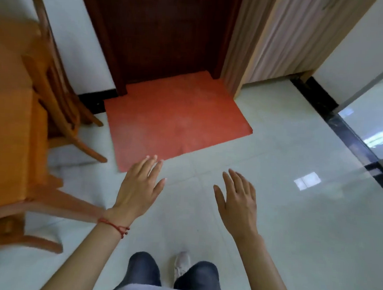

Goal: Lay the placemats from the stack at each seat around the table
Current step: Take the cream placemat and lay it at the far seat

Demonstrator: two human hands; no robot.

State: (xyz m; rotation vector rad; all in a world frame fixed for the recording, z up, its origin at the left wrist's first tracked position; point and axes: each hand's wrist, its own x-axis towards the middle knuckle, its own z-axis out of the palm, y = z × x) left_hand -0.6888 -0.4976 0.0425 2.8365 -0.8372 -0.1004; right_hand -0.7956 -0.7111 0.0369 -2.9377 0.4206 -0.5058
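I see no placemats and no stack in this view. My left hand [141,186] is held out over the pale tiled floor, palm down, fingers spread, holding nothing; a red string bracelet circles its wrist. My right hand [238,201] hovers beside it, also palm down with fingers apart and nothing in it. At the far left, blurred, is the orange wooden table [5,113], with only its edge in frame.
Wooden chairs [54,78] stand tucked against the table at the left. A red floor mat [174,121] lies in front of a dark wooden door [162,31]. A wood cabinet [282,38] stands at the right, a glass panel [377,126] beyond it. My legs and a shoe show below.
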